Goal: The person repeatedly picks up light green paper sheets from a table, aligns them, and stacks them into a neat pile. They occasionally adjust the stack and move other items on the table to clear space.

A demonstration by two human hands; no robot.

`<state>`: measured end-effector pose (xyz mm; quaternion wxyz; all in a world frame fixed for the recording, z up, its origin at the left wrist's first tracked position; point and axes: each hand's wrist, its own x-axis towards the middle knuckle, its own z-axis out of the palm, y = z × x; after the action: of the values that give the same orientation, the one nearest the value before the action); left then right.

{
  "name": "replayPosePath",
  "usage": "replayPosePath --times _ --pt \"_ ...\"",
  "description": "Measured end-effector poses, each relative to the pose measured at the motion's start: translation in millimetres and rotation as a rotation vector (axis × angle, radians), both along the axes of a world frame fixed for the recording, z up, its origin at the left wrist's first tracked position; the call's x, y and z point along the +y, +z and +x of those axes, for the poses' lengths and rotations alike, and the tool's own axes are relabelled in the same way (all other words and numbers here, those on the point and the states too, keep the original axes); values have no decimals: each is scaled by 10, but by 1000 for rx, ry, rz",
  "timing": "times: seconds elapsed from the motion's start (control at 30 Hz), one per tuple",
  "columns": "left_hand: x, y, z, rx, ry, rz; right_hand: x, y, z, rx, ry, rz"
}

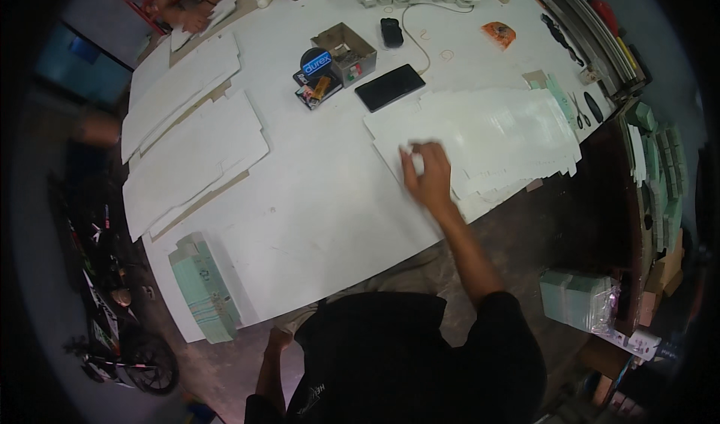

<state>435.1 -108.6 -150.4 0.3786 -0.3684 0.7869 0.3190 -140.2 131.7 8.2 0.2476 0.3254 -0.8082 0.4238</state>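
Observation:
My right hand [429,170] is over the left edge of a spread stack of white cardboard sheets [510,127] on the right of the table. Its fingers curl toward the thumb and look slightly blurred. A white patch shows between them; I cannot make out whether it is something held. My left hand [280,337] hangs low beside my body at the table's front edge, its fingers mostly hidden. Nearest to it on the table is a bundle of folded green cartons [204,289].
On the white table [300,221] lie a black phone [390,87] with a cable, an open cardboard box [346,52], small packages [319,82], scissors [580,112] and two more sheet stacks [199,165]. A co-worker's hands [196,17] rest on sheets at the far left.

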Motion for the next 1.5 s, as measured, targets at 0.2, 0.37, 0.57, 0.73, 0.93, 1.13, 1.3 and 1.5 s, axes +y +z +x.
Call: replayPosePath --times 0.2,0.37,0.57,0.73,0.93,1.13,1.3,1.5 --pt "-177 188 -137 78 117 -102 -617 -274 -1337 -125 -418 443" --pt "33 229 -70 308 293 -91 -647 -424 -1567 -152 -495 519" --pt "252 1497 -1003 -34 -83 -81 -573 -307 -1285 -41 -422 278" --pt "365 2369 -2029 526 222 215 -293 -217 -112 -97 -156 278" --pt "372 2043 -2974 892 -189 -81 38 -442 670 -144 -78 373" --pt "485 1599 -3328 1160 -142 -161 -3 -98 1217 -349 153 333" --pt "439 1403 -3256 1171 -224 -274 -193 -157 1259 -217 106 584" --pt "424 1266 -3211 903 -665 -417 -397 13 1469 -693 272 162"
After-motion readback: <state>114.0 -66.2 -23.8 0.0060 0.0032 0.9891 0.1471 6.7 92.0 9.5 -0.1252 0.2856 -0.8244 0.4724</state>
